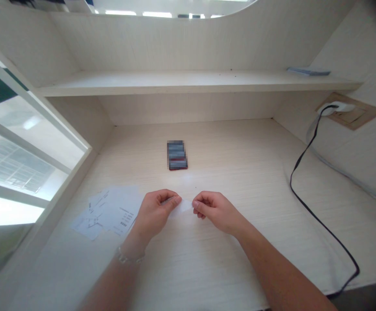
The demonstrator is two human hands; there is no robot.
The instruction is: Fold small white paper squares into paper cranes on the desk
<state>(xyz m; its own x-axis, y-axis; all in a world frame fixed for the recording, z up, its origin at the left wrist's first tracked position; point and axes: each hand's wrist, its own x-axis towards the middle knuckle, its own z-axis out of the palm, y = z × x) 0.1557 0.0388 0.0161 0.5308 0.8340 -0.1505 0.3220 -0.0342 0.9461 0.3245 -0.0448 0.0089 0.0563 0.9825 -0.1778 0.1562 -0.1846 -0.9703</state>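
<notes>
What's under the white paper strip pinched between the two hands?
Around the paper strip, held by the left hand and right hand, pale wood-grain desk shows; directly beneath it is covered.

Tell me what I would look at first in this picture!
You'd probably see the left hand and right hand first, pinching a white paper near the front of the desk. Just beyond them lies a blurred dark object, with loose papers to their left. On the right, a black cable curves up to a wall socket.
</notes>
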